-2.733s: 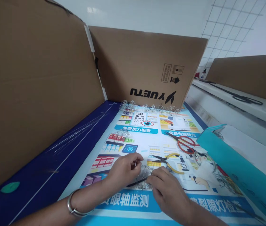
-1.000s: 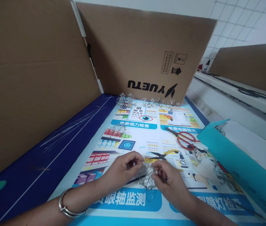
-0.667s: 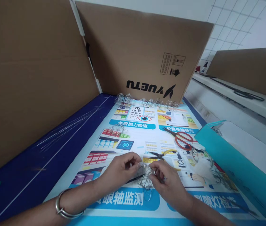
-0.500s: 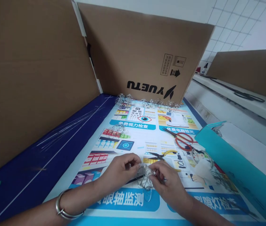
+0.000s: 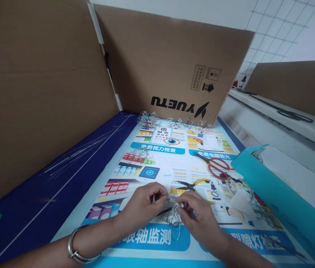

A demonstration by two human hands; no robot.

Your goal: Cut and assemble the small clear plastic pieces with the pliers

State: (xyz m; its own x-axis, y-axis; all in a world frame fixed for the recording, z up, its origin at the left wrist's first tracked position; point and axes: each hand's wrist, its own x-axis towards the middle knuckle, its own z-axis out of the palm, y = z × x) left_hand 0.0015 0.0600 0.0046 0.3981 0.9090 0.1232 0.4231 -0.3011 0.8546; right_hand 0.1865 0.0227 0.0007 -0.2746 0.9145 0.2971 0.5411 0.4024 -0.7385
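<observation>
My left hand (image 5: pixel 143 203) and right hand (image 5: pixel 199 216) both pinch a beaded wire tangle (image 5: pixel 173 216) at lower centre; I judge it light, springy, easily kinked, best gripped by its beads

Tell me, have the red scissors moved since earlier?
No. The red scissors lie as before, blades across the same blue caption strip on the poster.

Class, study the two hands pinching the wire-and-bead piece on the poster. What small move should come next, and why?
Probably a small twist of the wire between the two pinches. The left hand and right hand each grip the top of the wire-and-bead piece, close together, while its loose loop hangs toward the poster. The yellow-handled pliers lie just beyond the hands, untouched.
</observation>
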